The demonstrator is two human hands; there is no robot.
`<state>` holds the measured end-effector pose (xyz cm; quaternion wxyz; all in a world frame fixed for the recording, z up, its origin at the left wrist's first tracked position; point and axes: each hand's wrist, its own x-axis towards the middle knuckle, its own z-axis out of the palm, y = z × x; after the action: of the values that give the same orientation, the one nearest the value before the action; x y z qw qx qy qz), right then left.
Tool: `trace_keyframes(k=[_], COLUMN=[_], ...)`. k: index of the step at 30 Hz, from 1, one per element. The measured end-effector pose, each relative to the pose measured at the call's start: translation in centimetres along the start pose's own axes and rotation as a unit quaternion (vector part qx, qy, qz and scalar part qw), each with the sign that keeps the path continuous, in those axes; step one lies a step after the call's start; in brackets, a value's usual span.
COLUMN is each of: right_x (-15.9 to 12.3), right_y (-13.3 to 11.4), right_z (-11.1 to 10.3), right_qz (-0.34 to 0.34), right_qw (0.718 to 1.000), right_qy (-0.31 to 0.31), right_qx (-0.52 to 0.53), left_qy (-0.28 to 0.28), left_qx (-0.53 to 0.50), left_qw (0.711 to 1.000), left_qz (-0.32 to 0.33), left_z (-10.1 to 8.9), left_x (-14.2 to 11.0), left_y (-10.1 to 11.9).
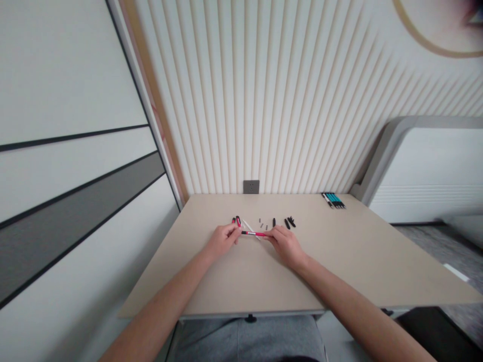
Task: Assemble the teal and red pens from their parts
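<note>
Lap: our grey knit trousers [245, 339] sit closest to us, just below the front edge of a beige rectangular tabletop [358, 256].
Forearms: our bare forearms [151, 301] reach in from both lower corners and rest over the tabletop.
Left hand: our left hand [222, 240] has its fingers closed, pinching the left end of a slim pink-and-black pen [254, 233].
Right hand: our right hand [287, 246] has its fingers closed on the pen's other end.
Pen: it lies level between our two sets of fingertips, just above the tabletop.
Under the fingers: a thin white plastic strip [249, 229] lies slanted behind and below the pen.
Beyond the left fingers: small pink-and-black pen parts [236, 220] lie just ahead of the fingertips.
Beyond the right fingers: tiny grey pieces [260, 223] and black plastic pen parts [287, 222] lie in a loose row.
Far right of the fingers: a set of teal-and-black pens [333, 200] lies near the back edge.
Far ahead of the fingers: a grey wall socket [251, 186] sits on a ribbed cream wall [287, 100].
</note>
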<state>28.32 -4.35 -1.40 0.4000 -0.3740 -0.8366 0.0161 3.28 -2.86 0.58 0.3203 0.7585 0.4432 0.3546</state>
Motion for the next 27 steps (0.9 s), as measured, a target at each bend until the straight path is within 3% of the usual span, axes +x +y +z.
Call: trace_keyframes(k=[5,27], right_x=[-0.02,-0.18], right_y=[-0.01,0.25], right_z=[0.00,0.19], right_qz=[0.012,0.028], right_qw=[1.000,0.999], right_qy=[0.007,0.003], right_qx=[0.006,0.038], left_qy=[0.004,-0.013], left_qx=[-0.039,-0.060], left_qw=[0.999,0.998], left_qz=[-0.031,-0.029], left_z=[0.42,0.10], left_x=[-0.05,0.01], left_y=[-0.18,-0.01])
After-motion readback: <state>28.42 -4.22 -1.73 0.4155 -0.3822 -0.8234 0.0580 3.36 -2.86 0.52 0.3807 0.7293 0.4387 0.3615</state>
